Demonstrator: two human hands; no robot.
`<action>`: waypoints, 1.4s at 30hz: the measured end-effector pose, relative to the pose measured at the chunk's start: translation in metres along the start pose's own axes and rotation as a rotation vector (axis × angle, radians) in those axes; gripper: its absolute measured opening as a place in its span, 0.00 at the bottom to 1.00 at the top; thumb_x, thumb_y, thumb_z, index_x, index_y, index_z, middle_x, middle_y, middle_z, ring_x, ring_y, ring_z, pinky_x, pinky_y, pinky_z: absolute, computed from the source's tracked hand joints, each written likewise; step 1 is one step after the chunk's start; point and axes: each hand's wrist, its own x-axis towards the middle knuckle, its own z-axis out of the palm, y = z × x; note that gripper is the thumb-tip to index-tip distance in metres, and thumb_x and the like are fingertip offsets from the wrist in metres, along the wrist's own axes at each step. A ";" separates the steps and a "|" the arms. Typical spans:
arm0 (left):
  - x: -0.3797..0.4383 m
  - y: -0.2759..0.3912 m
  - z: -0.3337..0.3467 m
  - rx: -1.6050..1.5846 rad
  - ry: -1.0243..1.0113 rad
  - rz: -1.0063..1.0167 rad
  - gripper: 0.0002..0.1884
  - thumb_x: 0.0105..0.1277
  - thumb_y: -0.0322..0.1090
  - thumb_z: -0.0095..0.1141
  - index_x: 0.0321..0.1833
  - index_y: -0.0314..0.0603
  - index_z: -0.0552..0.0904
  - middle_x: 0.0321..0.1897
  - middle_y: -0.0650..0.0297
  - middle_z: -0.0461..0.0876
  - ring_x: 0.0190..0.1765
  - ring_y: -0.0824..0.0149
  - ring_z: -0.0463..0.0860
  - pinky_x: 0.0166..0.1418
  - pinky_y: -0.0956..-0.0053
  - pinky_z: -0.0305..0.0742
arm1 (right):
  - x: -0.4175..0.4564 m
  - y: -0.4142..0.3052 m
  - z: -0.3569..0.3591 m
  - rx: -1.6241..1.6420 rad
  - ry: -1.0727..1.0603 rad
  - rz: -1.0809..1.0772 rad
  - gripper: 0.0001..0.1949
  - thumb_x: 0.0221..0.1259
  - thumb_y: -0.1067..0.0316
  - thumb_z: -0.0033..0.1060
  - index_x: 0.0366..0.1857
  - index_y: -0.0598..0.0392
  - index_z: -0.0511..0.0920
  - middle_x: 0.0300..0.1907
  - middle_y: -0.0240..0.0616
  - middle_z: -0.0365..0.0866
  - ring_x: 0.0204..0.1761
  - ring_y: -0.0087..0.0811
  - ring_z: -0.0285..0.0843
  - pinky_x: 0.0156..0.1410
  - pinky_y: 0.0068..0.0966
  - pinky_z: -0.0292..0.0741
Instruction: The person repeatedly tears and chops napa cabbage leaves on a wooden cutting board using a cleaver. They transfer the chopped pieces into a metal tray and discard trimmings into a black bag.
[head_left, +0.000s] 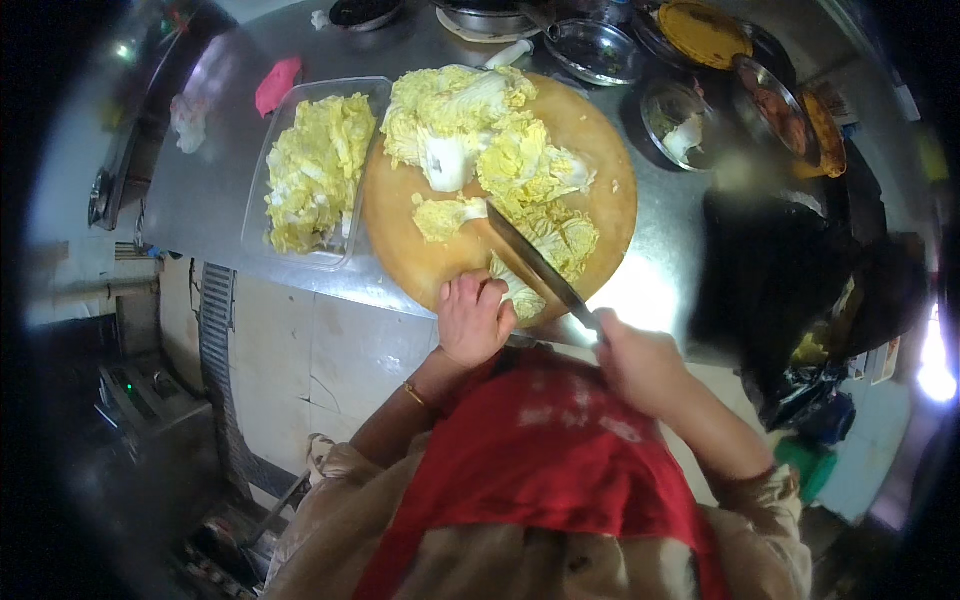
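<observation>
My right hand (637, 364) grips the handle of a kitchen knife (536, 259). Its blade slants up and left across the round wooden cutting board (405, 266), with the tip by the white stem of a small napa cabbage leaf (442, 219). Fingers curled, my left hand (474, 315) rests at the board's near edge, against a pale cabbage leaf (521, 298) left of the blade; whether it grips the leaf is hidden. Yellow-green napa cabbage leaves (457, 105) are heaped on the board's far side, and more leaves (566, 240) lie right of the knife.
Left of the board, a clear plastic container (259, 225) holds cut cabbage. A pink cloth-like item (277, 86) lies behind it on the metal table (202, 202). Metal bowls (592, 52) and dishes of food (772, 105) stand at the back right. A black bag (780, 277) is at right.
</observation>
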 end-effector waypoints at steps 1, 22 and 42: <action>-0.002 -0.001 0.002 0.011 0.008 0.003 0.16 0.54 0.33 0.65 0.46 0.45 0.78 0.45 0.56 0.74 0.50 0.51 0.74 0.52 0.56 0.67 | -0.009 -0.001 -0.007 0.014 -0.039 -0.022 0.17 0.65 0.66 0.59 0.53 0.57 0.66 0.31 0.50 0.84 0.33 0.54 0.84 0.37 0.47 0.79; -0.005 -0.013 -0.035 0.152 -0.461 0.229 0.23 0.56 0.32 0.60 0.58 0.51 0.79 0.62 0.60 0.73 0.59 0.51 0.75 0.61 0.58 0.74 | -0.035 0.057 0.004 0.591 0.320 0.124 0.17 0.70 0.68 0.54 0.59 0.57 0.69 0.26 0.42 0.75 0.27 0.41 0.77 0.35 0.34 0.74; 0.308 0.083 0.105 -0.945 -0.458 -0.507 0.35 0.67 0.35 0.66 0.73 0.35 0.65 0.61 0.55 0.79 0.61 0.57 0.80 0.55 0.63 0.81 | -0.066 0.160 0.015 1.202 0.643 0.414 0.14 0.74 0.70 0.51 0.59 0.56 0.71 0.33 0.27 0.73 0.32 0.19 0.68 0.37 0.19 0.70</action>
